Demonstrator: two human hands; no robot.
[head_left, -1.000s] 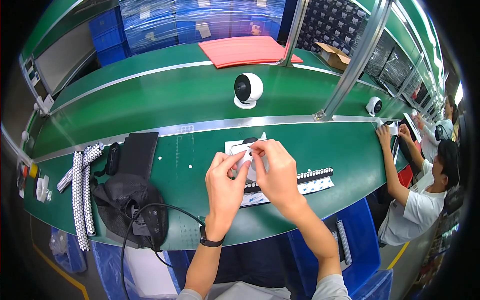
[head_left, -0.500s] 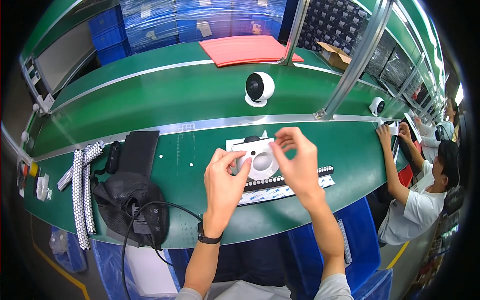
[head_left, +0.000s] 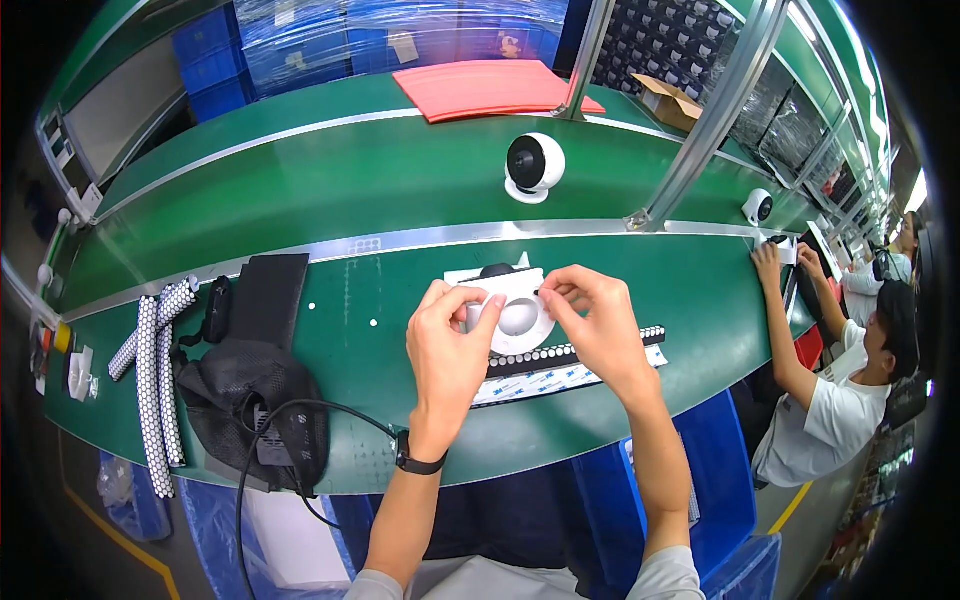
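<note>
White hollowed part (head_left: 519, 299) sits pinched in the left hand (head_left: 443, 345); at its two o'clock, the right hand's (head_left: 598, 325) fingertips nearly meet, their hold unclear from here.

Black left wristband (head_left: 403, 451), pale grey sleeves (head_left: 668, 575)

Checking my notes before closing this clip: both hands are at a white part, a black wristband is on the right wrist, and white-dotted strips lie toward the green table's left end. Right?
No: the head view shows the black wristband on the left wrist. The white part and white-dotted strips are as you say.
</note>
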